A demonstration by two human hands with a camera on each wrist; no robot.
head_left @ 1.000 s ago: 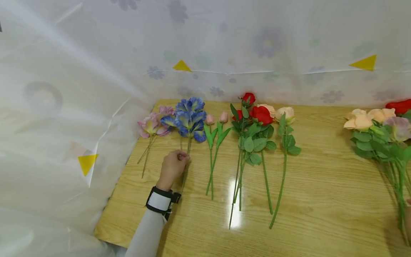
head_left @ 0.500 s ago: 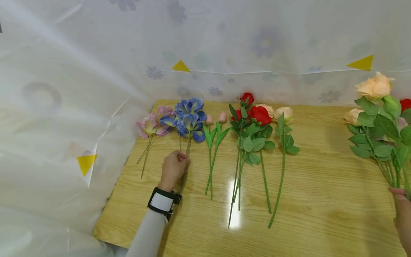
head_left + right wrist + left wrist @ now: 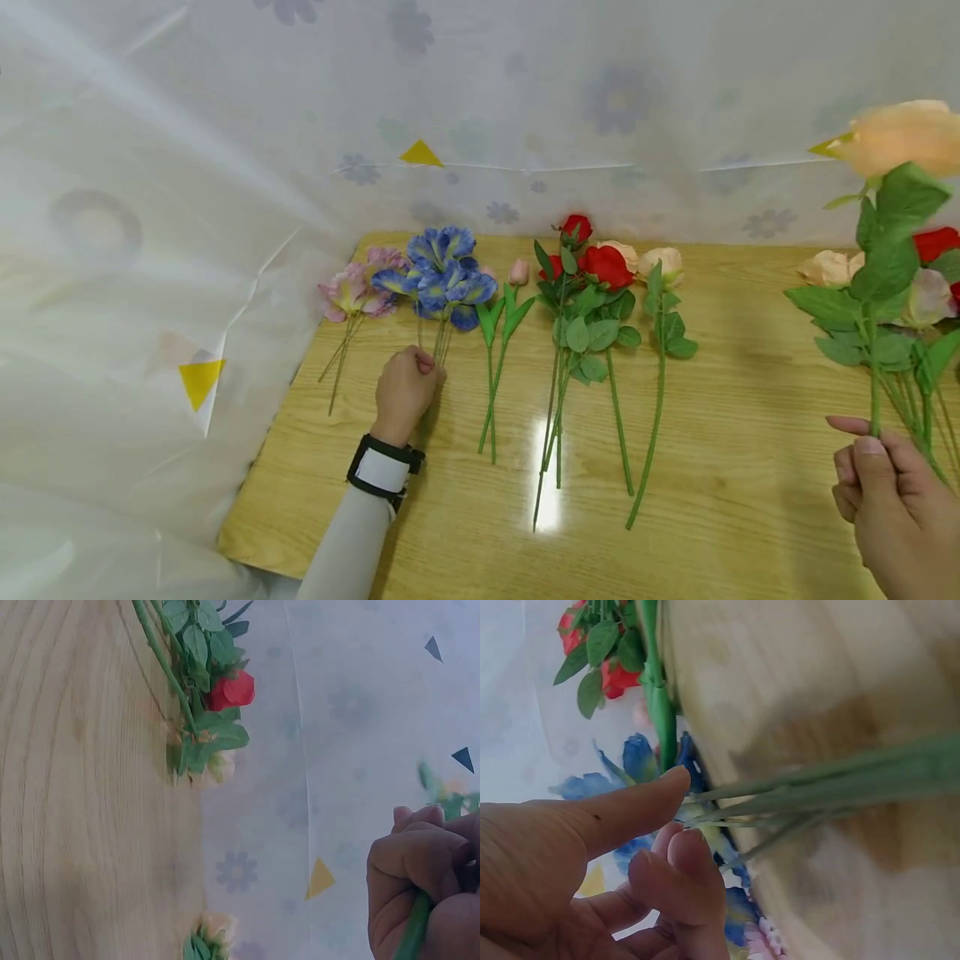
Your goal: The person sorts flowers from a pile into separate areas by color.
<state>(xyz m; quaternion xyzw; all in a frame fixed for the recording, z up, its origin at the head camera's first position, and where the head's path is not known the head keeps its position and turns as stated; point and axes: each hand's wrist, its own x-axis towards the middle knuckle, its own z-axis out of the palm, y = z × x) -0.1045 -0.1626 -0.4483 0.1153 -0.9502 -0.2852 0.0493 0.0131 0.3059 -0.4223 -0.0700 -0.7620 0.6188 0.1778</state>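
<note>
In the head view my left hand (image 3: 405, 396) pinches the thin stems of the blue irises (image 3: 442, 275), which lie on the table's left part. The left wrist view shows these stems (image 3: 780, 799) at the tips of the thumb and fingers. My right hand (image 3: 896, 508), at the right edge, grips the green stem of a peach rose (image 3: 903, 137) held upright above the table. Its bloom is blurred and partly cut off by the frame. In the right wrist view the curled right hand (image 3: 420, 885) has the green stem (image 3: 412, 934) in it.
On the wooden table (image 3: 720, 467) lie pink-purple flowers (image 3: 352, 292), pink tulips (image 3: 519, 272), red roses (image 3: 607, 267) and a pale peach rose (image 3: 663, 262). More mixed flowers (image 3: 930, 296) lie at the right. A whitish sheet (image 3: 525, 100) hangs behind and at the left.
The right hand has come into view from the right and raised the peach rose off the right-hand flowers. By the left hand, one blue iris bloom has shifted slightly right, over a tulip.
</note>
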